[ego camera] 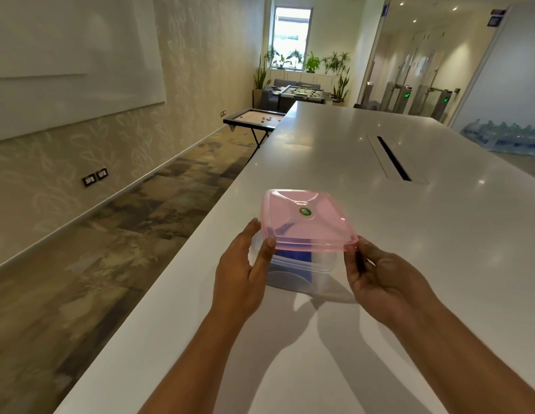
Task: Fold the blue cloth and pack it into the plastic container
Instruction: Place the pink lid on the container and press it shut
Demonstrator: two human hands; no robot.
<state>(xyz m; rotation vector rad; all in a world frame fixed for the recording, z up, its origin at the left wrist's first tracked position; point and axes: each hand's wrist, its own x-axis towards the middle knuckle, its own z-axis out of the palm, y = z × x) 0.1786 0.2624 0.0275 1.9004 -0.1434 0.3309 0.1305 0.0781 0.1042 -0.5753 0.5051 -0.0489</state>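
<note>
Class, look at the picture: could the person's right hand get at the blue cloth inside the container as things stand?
Probably not. The pink lid covers the clear container holding the blue cloth, and both hands, left hand and right hand, grip that lid.

Quick count: one clear plastic container (302,271), one pink lid (305,219), one blue cloth (293,261) inside. Two hands, left hand (241,273) and right hand (385,279). One white bench (379,222). Off to the side, one carrom board (254,117) and one foosball table (302,92). Two wall sockets (95,176).
</note>
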